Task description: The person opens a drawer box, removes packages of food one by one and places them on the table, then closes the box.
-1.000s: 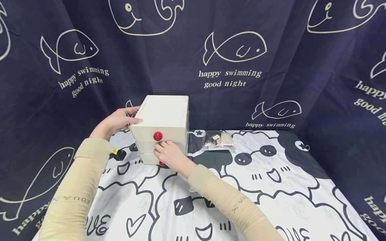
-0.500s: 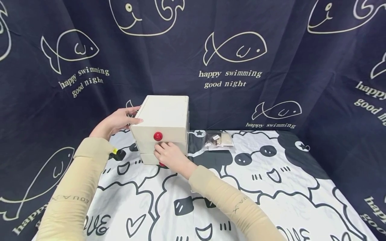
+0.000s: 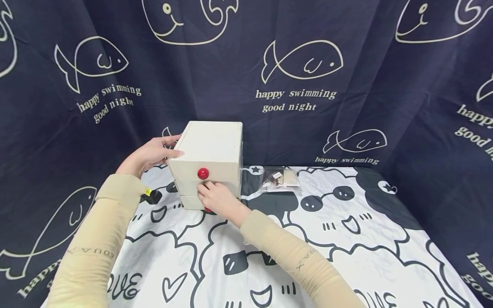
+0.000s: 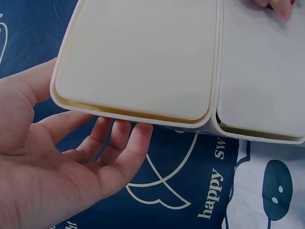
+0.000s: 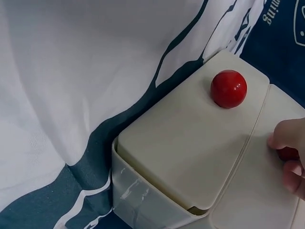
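Note:
A cream white drawer unit [image 3: 209,141] with stacked drawers and round red knobs stands on the cloth, left of centre. My left hand [image 3: 152,154] rests on its upper left side, thumb near the top front edge; in the left wrist view several fingertips [image 4: 140,132] touch the side wall. At the front, my right hand [image 3: 221,199] pinches the red knob [image 5: 288,153] of the middle drawer, most of which the fingers hide. The top drawer's red knob [image 3: 203,173] and the bottom drawer's red knob [image 5: 228,89] are untouched. All the drawers look pushed in.
To the right of the unit lies a clear plastic bag [image 3: 280,179] with small brown and beige items inside. A small black object with a yellow tag [image 3: 153,196] shows by the left wrist. Behind hangs a dark blue fish-print curtain [image 3: 300,128]; a black and white printed cloth [image 3: 327,282] covers the table.
Both hands keep their places on the drawer unit. The whole head view has shifted very slightly; no drawer has visibly moved.

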Motion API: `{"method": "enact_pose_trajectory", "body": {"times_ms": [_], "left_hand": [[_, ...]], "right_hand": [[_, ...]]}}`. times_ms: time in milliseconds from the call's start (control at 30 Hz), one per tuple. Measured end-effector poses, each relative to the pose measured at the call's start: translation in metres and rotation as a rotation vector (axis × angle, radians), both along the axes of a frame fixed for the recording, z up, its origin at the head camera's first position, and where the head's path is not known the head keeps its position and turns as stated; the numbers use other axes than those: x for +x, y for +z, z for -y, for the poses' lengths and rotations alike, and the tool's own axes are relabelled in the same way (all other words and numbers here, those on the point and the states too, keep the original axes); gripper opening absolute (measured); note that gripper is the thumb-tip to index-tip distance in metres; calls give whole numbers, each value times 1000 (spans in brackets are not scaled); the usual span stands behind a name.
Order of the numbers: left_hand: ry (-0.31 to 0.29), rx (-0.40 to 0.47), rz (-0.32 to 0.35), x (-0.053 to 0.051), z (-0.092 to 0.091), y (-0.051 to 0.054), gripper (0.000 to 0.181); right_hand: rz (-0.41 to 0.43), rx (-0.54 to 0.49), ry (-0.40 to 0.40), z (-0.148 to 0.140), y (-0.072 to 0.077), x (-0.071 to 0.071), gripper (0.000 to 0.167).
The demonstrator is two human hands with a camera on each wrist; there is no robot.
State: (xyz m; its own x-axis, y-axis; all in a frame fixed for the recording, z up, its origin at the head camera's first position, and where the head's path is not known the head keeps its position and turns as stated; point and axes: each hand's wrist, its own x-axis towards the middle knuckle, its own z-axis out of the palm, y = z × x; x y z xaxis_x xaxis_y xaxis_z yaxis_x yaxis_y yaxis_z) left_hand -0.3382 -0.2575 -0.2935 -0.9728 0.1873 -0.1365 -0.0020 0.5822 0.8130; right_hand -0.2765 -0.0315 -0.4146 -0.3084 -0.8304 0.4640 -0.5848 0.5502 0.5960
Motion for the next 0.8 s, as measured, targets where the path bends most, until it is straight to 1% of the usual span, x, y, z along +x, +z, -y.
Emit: {"method": "enact_pose_trajectory", "body": {"times_ms": [233,400,567,667,800], "left_hand": [[-2,-12,0,-1,-2,2,78],[-9,5,-4,-2,-2,2,78],[-2,12,0,-1,-2,2,76],[-4,8,6,-1,-1,2,76],[-7,1,14,0,-1,1,77]], "right_hand": [[-15,-5,3,-2,1,1,18],[-4,-9,28,-3,2,4,18],[-34,-1,50,-3,2,9,22],[-41,-18,80,-4,1,11,26],[-40,-39,107,-4,0,15,26]]}}
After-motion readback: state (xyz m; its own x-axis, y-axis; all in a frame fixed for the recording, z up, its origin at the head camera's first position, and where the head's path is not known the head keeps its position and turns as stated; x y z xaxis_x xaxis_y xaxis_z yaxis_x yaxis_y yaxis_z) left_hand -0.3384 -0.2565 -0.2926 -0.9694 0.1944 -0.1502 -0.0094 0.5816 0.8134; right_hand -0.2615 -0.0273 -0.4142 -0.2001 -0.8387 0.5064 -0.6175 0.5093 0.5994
